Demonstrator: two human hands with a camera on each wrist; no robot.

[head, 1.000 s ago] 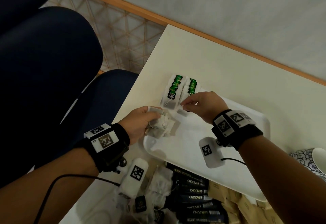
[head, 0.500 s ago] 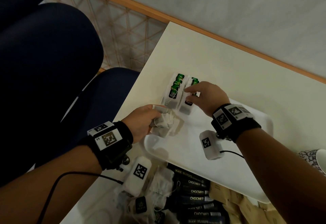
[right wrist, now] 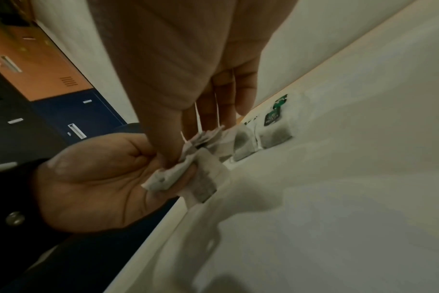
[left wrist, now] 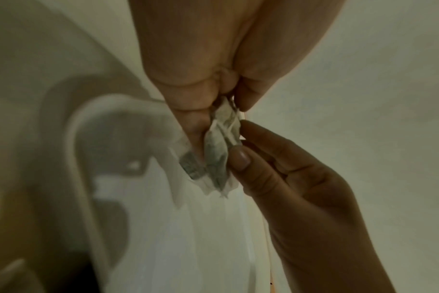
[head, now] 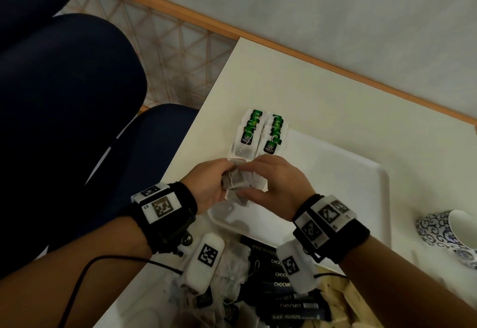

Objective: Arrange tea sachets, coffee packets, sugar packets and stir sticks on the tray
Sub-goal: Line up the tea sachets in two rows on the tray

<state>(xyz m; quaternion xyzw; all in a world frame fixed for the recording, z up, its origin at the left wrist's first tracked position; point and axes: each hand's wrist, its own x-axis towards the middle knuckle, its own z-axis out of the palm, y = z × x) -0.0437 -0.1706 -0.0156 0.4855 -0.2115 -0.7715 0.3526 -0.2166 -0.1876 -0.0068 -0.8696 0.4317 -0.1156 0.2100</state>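
On the far left end of the white tray (head: pixel 335 173) lie two neat rows of tea sachets with green tags (head: pixel 260 134), also seen in the right wrist view (right wrist: pixel 268 134). My left hand (head: pixel 219 180) grips a crumpled bundle of tea sachets (head: pixel 233 182) above the tray's left corner. My right hand (head: pixel 247 180) meets it and pinches a sachet of that bundle between thumb and fingers. The left wrist view shows the bundle (left wrist: pixel 218 150) held by both hands; the right wrist view shows my right hand (right wrist: pixel 186 142) pinching it (right wrist: pixel 168 176).
Near the table's front edge lie black coffee packets (head: pixel 284 284), loose tea sachets (head: pixel 232 271) and pale brown packets (head: pixel 335 299). A blue-and-white cup (head: pixel 449 237) stands at the right. Dark chairs (head: pixel 77 95) stand beyond the table's left edge.
My right hand has drawn back from the right row of sachets to the bundle in my left hand and now pinches it. The left hand has hardly moved.
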